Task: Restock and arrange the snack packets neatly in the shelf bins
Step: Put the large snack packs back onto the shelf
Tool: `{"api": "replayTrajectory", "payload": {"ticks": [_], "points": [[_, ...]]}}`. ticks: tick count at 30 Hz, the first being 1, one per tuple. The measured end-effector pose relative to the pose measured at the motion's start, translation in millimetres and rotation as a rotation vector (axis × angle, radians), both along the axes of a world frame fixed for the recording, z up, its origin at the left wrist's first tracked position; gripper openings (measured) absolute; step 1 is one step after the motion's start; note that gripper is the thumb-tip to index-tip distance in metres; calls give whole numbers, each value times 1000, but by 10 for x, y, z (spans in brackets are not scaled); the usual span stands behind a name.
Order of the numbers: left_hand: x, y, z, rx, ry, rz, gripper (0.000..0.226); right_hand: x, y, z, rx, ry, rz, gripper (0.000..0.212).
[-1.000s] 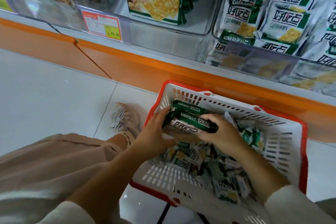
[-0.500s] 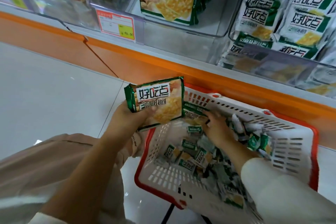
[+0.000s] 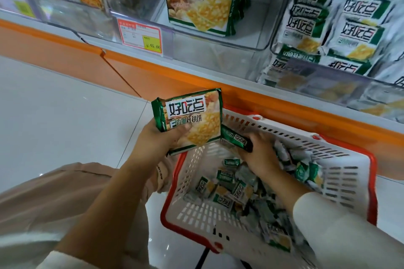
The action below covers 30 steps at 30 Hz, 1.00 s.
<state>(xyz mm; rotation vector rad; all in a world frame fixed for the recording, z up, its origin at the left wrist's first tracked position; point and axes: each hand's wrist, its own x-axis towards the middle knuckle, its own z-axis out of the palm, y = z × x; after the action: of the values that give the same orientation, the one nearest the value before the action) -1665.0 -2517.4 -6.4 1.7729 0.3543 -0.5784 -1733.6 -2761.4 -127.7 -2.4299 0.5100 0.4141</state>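
Left hand (image 3: 153, 142) fingers are hidden behind the large packet (image 3: 192, 120); right hand (image 3: 260, 155) fingertips are covered by the dark packet (image 3: 236, 137).

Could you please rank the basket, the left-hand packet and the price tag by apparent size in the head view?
1. basket
2. left-hand packet
3. price tag, which is farther off, so that last ranking is unsure.

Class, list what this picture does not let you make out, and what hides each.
1. Head view: how many packets the left hand grips; the front one covers any behind.
2. Head view: basket contents under the right hand; hand and sleeve cover them.
3. Head view: price tag small print; too small and blurred.
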Motion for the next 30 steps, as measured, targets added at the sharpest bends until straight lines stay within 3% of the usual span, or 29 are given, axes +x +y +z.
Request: {"api": "replayTrajectory", "payload": {"ticks": [5, 9, 13, 17, 20, 24, 30], "points": [[-64, -93, 193, 17, -64, -53, 28, -232, -132, 919, 172, -143, -112, 26], [-70, -112, 559, 17, -167, -162, 35, -464, -243, 1596, 126, -256, -131, 19], [-46, -73, 1033, -7, -285, -197, 27, -605, -262, 2150, 100, -334, -161, 47], [69, 21, 1503, -144, -352, -74, 17, -519, -222, 2715, 70, -516, -215, 59], [225, 190, 1837, -212, -412, -2, 7, -333, -141, 3134, 102, -680, -259, 50], [386, 522, 1904, -262, -472, 136, 7, 114, 59, 3473, 2, -807, -141, 45], [569, 857, 1632, -317, -443, 288, 19, 1060, 409, 3351, -274, -706, 97, 44]]}}
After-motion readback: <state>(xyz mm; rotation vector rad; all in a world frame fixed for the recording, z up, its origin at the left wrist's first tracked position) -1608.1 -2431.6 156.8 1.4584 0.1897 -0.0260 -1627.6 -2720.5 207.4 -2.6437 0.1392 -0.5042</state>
